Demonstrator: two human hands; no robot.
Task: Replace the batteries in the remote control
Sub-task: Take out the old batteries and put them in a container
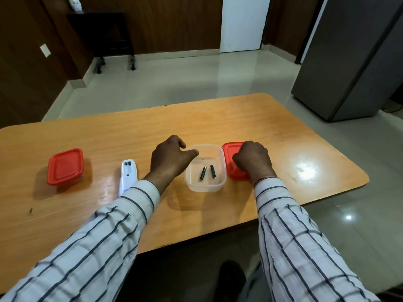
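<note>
A white remote control [127, 176] lies face down on the wooden table [218, 118], its battery bay uncovered at the far end. To its right stands a clear plastic box [222, 153] with two dark green batteries [203, 172] [213, 170] lying in it. My left hand [169, 159] rests at the box's left rim, fingers loosely curled, thumb on the rim. My right hand [251, 159] lies on a red lid [229, 149] just right of the box, fingers curled on it.
A second box with a red lid [65, 166] on it stands at the table's left. A grey fridge [349, 62] is off the table's far right, and a dark trolley [104, 33] stands by the back wall.
</note>
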